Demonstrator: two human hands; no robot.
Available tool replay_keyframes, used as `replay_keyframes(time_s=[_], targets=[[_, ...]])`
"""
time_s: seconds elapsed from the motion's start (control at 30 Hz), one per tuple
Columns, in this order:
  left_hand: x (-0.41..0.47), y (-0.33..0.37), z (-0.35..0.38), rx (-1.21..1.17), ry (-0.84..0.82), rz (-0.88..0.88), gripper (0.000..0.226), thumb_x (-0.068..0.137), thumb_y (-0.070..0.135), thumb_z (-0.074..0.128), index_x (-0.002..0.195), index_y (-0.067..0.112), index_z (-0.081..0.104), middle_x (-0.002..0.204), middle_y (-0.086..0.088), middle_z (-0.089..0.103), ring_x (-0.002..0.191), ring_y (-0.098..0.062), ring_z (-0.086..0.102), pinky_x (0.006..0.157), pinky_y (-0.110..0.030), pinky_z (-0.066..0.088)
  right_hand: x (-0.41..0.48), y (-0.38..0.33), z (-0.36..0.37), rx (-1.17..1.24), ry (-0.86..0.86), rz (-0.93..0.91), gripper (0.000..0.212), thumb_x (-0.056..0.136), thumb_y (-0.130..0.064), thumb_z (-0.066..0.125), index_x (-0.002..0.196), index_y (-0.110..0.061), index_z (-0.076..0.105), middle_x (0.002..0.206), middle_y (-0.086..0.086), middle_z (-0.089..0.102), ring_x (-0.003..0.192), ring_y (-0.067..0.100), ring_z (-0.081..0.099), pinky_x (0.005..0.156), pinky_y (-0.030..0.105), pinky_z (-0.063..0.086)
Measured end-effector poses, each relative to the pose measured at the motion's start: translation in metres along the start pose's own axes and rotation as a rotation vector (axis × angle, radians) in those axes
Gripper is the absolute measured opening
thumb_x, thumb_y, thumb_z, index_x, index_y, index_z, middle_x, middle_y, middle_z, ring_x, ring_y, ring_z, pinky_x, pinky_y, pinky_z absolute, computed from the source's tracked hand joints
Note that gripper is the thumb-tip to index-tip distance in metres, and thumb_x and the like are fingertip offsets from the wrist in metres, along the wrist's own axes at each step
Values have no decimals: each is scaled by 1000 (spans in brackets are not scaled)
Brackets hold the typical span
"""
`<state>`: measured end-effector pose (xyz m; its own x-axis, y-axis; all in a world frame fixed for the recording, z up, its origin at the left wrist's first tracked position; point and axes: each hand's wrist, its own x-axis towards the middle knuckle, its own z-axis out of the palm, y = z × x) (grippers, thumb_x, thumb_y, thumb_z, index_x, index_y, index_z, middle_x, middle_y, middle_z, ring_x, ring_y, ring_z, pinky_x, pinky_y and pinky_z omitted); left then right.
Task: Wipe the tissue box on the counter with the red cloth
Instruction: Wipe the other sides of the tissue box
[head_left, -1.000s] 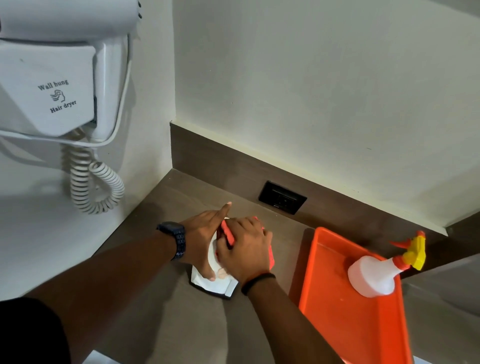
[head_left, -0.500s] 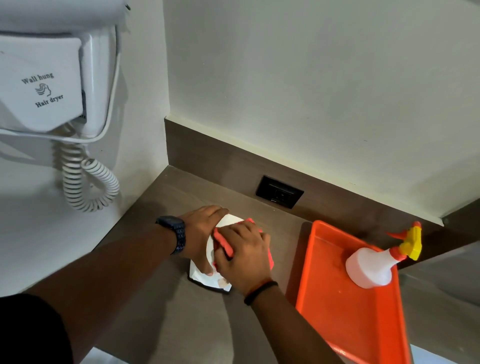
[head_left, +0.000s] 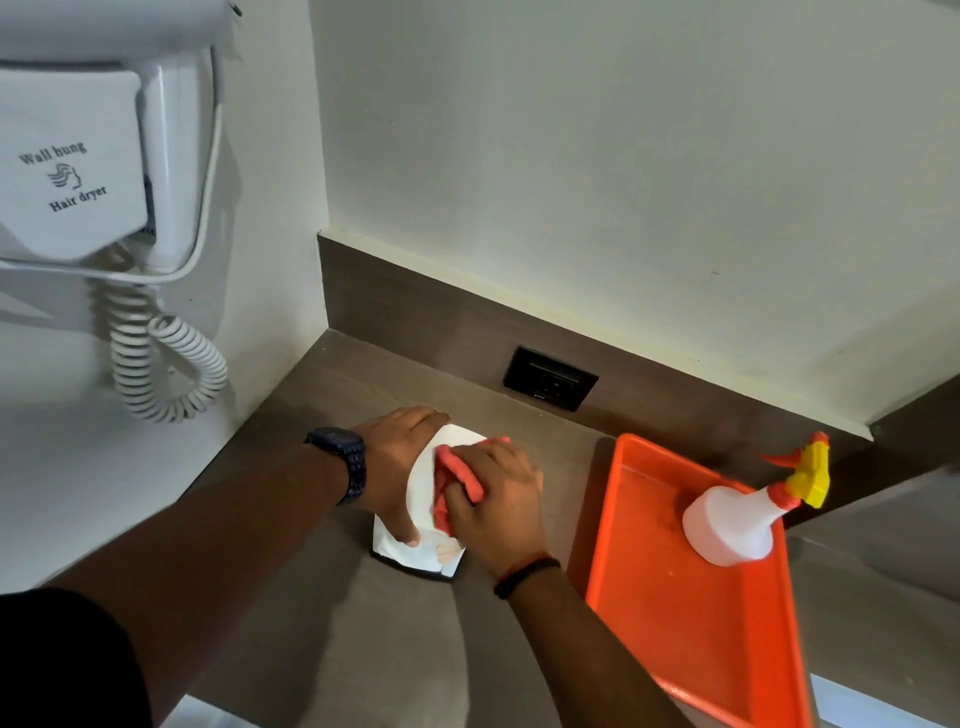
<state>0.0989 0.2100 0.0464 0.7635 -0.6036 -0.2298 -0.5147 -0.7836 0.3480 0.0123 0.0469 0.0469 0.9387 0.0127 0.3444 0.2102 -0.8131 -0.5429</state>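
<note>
A white tissue box (head_left: 422, 493) sits on the brown counter (head_left: 332, 623) near the corner. My left hand (head_left: 400, 467), with a dark watch on its wrist, grips the box's left side and far end. My right hand (head_left: 493, 499) presses the red cloth (head_left: 457, 473) down on the top of the box. Most of the cloth is hidden under my fingers. The box's near end with a faint print shows below my hands.
An orange tray (head_left: 691, 639) lies right of the box with a white spray bottle (head_left: 737, 525) standing in it. A black wall socket (head_left: 550, 385) is behind the box. A wall-hung hair dryer (head_left: 78, 171) with a coiled cord (head_left: 166, 364) is at the left.
My left index finger, pointing outward before, has curled onto the box's far end. My right hand with the cloth has shifted slightly along the box top.
</note>
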Motion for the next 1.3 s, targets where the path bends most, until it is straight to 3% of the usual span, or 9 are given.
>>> replay_keyframes(time_s=[0.13, 0.27, 0.4, 0.53, 0.67, 0.9, 1.0, 1.13, 1.3], targets=[[-4, 1, -2, -13, -15, -16, 134, 26, 67, 76, 139, 32, 11, 148, 2, 26, 133, -17, 26, 108, -31, 29, -14, 21, -2, 812, 378, 805, 24, 84, 5, 56, 91, -6, 76, 71, -1, 76, 65, 9, 65, 68, 28, 53], [-4, 4, -4, 120, -43, 5, 142, 32, 73, 77, 142, 30, -1, 156, -2, 13, 141, -21, 11, 116, -38, 19, -27, 41, -4, 1023, 553, 1078, 17, 90, 4, 55, 97, 8, 70, 83, 16, 67, 78, 25, 60, 80, 38, 49], [2, 20, -3, 218, -28, 82, 146, 28, 86, 62, 143, 28, -7, 157, -5, 11, 142, -24, 9, 117, -42, 14, -21, 44, 2, 1060, 514, 1082, 17, 90, 2, 58, 101, 7, 70, 74, 8, 71, 67, 15, 65, 68, 27, 54], [7, 25, 3, 219, 30, 91, 141, 31, 81, 64, 145, 19, 7, 153, -7, 24, 138, -25, 22, 115, -40, 22, -11, 31, 23, 1136, 400, 980, 21, 91, 2, 59, 108, -3, 70, 108, 20, 72, 91, 20, 68, 89, 36, 55], [8, 22, 8, 224, 65, 98, 139, 30, 83, 61, 143, 18, 12, 148, -6, 31, 134, -25, 29, 112, -37, 25, -22, 18, 48, 1255, 344, 959, 26, 98, -11, 53, 118, -21, 66, 128, 5, 68, 121, 19, 62, 111, 44, 45], [10, 23, 11, 271, 19, 58, 142, 29, 85, 63, 143, 18, 10, 148, -5, 28, 134, -26, 27, 112, -41, 26, -53, -3, 48, 1082, 387, 909, 24, 92, -27, 56, 99, -44, 71, 104, -16, 75, 105, 6, 68, 94, 32, 55], [14, 24, 10, 329, -19, 86, 136, 35, 91, 56, 144, 22, 13, 147, 0, 29, 134, -23, 29, 110, -42, 28, -28, 2, 37, 1005, 391, 789, 21, 93, -26, 57, 102, -39, 71, 104, -14, 75, 104, 2, 67, 94, 29, 53], [15, 28, 6, 348, -6, 96, 131, 35, 86, 59, 143, 24, 16, 144, 3, 33, 131, -21, 33, 107, -41, 31, -16, 12, 34, 971, 289, 739, 26, 97, -27, 53, 117, -24, 69, 118, -1, 72, 114, 11, 64, 104, 41, 50], [9, 31, 7, 346, 11, 92, 136, 33, 81, 62, 142, 17, 11, 147, -7, 31, 133, -28, 30, 111, -44, 29, -44, 5, 48, 1019, 259, 878, 14, 94, -38, 56, 102, -47, 64, 113, -8, 70, 112, 11, 64, 103, 46, 50]])
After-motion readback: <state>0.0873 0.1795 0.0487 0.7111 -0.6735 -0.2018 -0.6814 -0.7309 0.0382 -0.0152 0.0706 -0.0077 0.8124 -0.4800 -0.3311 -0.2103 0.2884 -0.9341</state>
